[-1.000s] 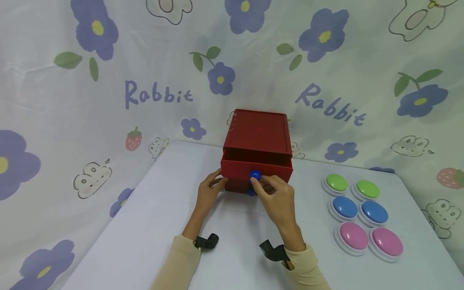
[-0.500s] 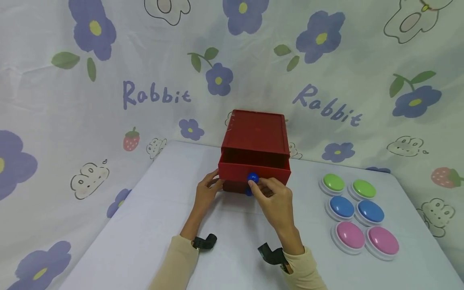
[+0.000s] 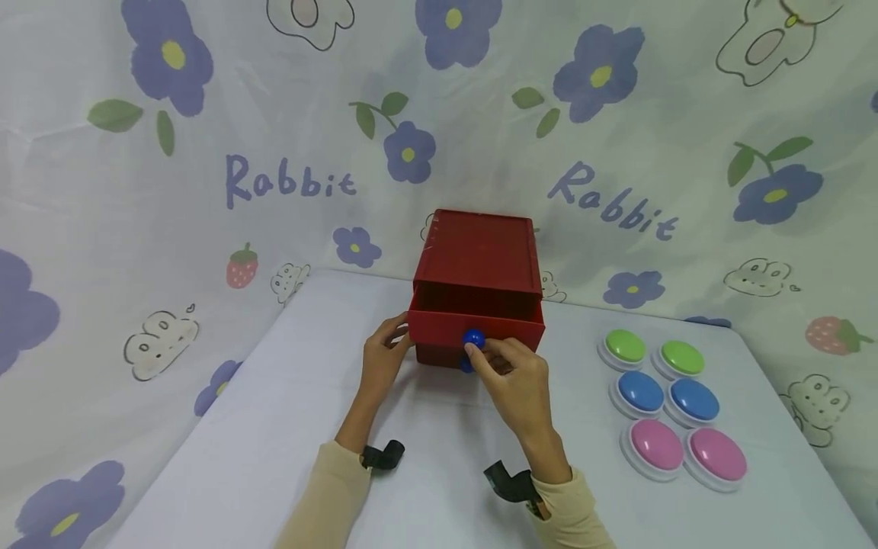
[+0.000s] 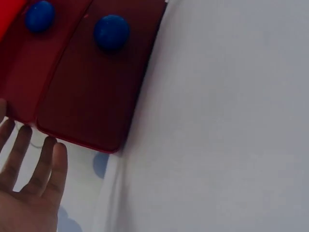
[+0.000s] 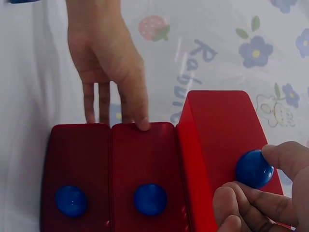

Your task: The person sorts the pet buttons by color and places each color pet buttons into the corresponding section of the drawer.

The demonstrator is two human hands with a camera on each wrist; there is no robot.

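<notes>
A red drawer box (image 3: 480,248) stands against the back cloth. Its top drawer (image 5: 224,125) sticks partway out, while the two darker drawers below sit flush in the right wrist view. My right hand (image 3: 517,385) pinches the round blue knob (image 5: 254,168) of that top drawer between thumb and fingers. My left hand (image 3: 381,362) rests along the box's left side, fingers extended, thumb tip at the edge of the middle drawer (image 5: 145,159). Blue knobs also show on the middle drawer (image 5: 150,199) and the bottom drawer (image 5: 71,200). The top drawer's inside looks dark from above.
On the right of the white table (image 3: 274,427) lie several domed push buttons in pairs: green (image 3: 625,345), blue (image 3: 641,391) and pink (image 3: 656,444), each on a white base. A flowered cloth (image 3: 288,114) with rabbit prints hangs behind and at the sides.
The top drawer has come out very slightly toward me with my right hand on its knob. My left hand stays at the box's side. The head view has shifted a little.
</notes>
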